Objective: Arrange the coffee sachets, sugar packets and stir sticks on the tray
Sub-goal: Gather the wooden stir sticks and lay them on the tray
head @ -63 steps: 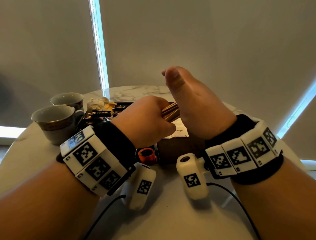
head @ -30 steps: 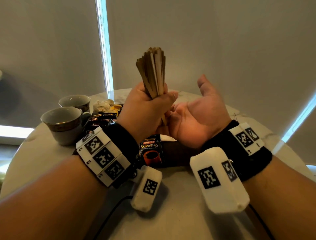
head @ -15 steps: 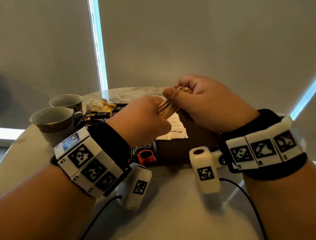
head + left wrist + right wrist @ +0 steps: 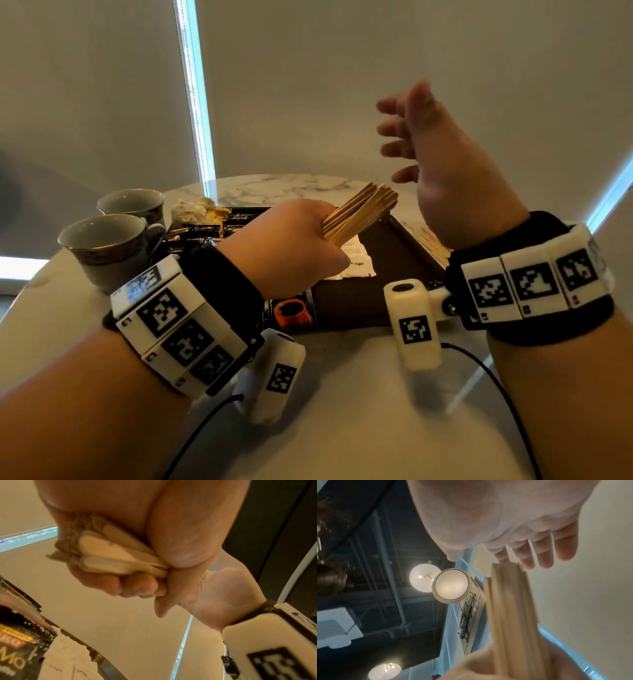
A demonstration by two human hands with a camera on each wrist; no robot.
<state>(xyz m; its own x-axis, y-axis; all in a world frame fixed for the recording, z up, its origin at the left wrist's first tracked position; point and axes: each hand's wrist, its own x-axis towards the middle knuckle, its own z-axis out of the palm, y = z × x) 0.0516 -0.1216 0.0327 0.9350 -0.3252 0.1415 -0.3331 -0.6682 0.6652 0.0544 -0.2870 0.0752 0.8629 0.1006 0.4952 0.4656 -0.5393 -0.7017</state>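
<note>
Left hand [image 4: 291,246]: clenched around a bundle of stir sticks [image 4: 359,214] above the tray [image 4: 404,253]. Right hand [image 4: 442,171]: raised right of it, fingers loose, empty.

The stir sticks [image 4: 359,214] are showing as pale, matt bare wood, and the worktop [image 4: 281,186] is looking like smooth white marble with grey veining. The dark tray [image 4: 394,260] is appearing matt. On its left, the black coffee sachets [image 4: 289,310] are glinting as glossy foil, while the white sugar packets [image 4: 359,265] are looking like dull paper. The far-left cups [image 4: 109,246] are gleaming like glazed ceramic
</note>
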